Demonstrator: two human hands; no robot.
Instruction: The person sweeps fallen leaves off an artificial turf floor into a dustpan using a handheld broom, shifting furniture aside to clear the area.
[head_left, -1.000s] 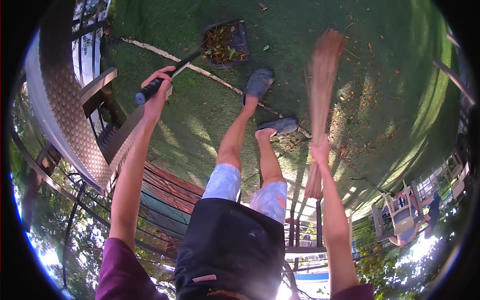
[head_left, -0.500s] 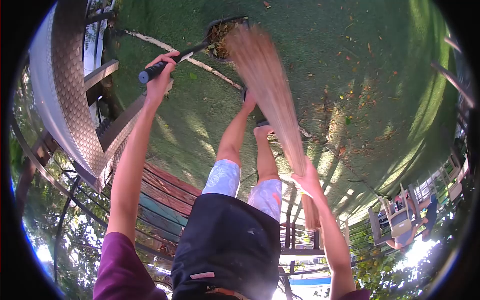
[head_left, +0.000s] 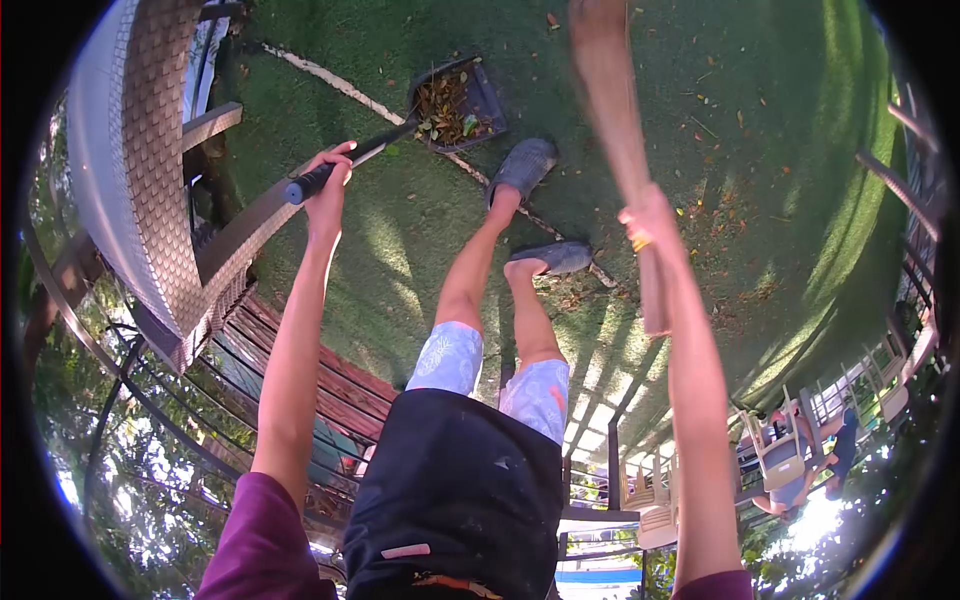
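Observation:
My left hand (head_left: 327,185) is closed around the dark handle of a long-handled dustpan (head_left: 488,100). The pan rests on the green turf ahead of my feet, with dry leaves (head_left: 440,103) and a few green ones inside it. My right hand (head_left: 650,218) grips a stick broom (head_left: 610,95) near its bound end. Its bristles point forward, away from me, and their tips run out of the top of the view. The broom is apart from the dustpan, to its right, and looks blurred by motion.
Scattered dry leaves (head_left: 715,215) lie on the turf to the right. A woven wicker chair (head_left: 160,170) stands close on the left. A thin pale branch or line (head_left: 340,85) crosses the ground under my feet. Chairs (head_left: 780,460) and people are at the lower right.
The broom has swung from over the dustpan to the right and forward, lifted by my right hand. The dustpan, now uncovered, sits slightly lower and farther right in view.

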